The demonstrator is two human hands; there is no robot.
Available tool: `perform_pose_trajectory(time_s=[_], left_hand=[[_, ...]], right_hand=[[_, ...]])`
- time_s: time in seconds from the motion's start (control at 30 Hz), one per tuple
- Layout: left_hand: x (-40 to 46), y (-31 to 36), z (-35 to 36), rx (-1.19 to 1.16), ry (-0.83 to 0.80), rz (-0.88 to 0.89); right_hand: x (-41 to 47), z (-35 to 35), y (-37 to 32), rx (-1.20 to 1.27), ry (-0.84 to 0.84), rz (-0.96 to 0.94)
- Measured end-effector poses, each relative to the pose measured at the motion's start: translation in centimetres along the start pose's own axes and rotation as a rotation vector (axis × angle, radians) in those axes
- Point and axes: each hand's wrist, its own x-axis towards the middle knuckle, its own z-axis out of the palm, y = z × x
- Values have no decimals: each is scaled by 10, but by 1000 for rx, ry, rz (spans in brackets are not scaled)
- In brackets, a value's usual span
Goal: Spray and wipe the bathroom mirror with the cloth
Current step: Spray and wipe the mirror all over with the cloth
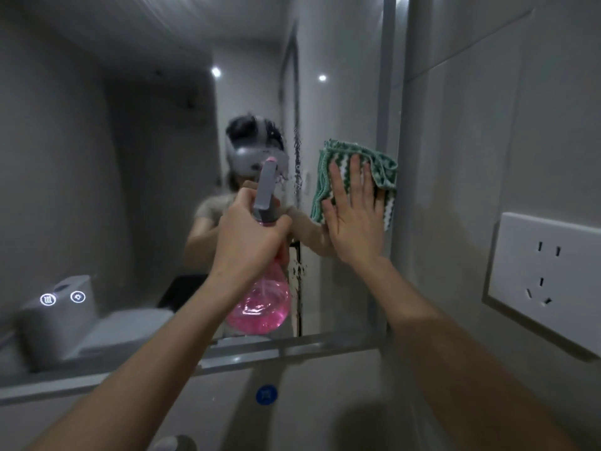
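The mirror [136,177] is filling the left and centre of the view. The left hand [248,237], arm stretched forward, is gripping the neck of the pink spray bottle [260,301], fingers curled around it, the grey nozzle pointing at the glass; whether a finger is on the trigger is hard to tell. Just beside it, the right hand [356,216] is pressing the green-and-white cloth [351,157] flat against the mirror's right edge, fingers straight and spread. A white wall socket [546,281] is sitting on the wall further right.
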Motion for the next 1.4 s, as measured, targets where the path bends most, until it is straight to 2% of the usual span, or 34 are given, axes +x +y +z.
perform_pose_trajectory(time_s=[0.37,0.6,0.83,1.0,1.23,1.4], left_hand=[[35,24,-12,-58,56,46],[87,61,-19,-254,-64,-69],[132,91,-17,-136,8,47],[152,91,-13,-169,15,75],[163,107,-12,-95,55,169],[181,122,-5,-124,52,182]], right_hand=[[-1,1,3,-20,-4,-33],[20,-5,4,59,-16,3],[69,-14,5,48,44,8],[68,-11,4,39,104,5],[68,-10,6,38,106,-5],[68,-9,6,-2,133,1]])
